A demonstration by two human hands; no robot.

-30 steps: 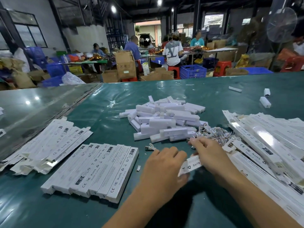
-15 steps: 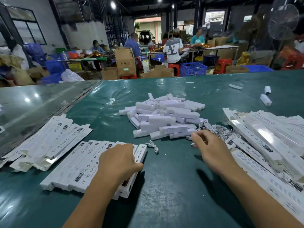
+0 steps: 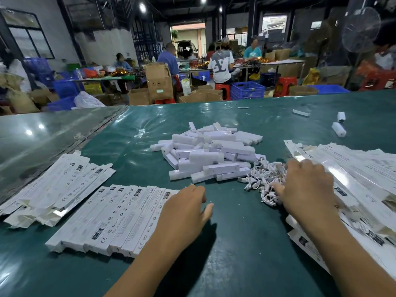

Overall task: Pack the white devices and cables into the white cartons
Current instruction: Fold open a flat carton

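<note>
The desk [image 3: 235,243], covered in dark green sheeting, carries all task items; a heap of white rectangular plastic devices [image 3: 212,155] lies at its centre; a tangle of short white coiled cables [image 3: 260,179] lies just beside the heap's right edge. A row of closed long white printed cartons [image 3: 111,217] lies side by side at the near left; a looser stack of flat white cartons [image 3: 53,187] lies further left; a large overlapping pile of flat unfolded white cartons [image 3: 353,179] covers the right side. The left hand [image 3: 184,211] hovers palm down at the right end of the closed row, fingers relaxed and loosely spread, holding nothing. The right hand [image 3: 306,185] rests on the cable tangle, fingers curled down into it; whether it pinches a cable cannot be told. Three loose white devices [image 3: 338,129] lie at the far right.
</note>
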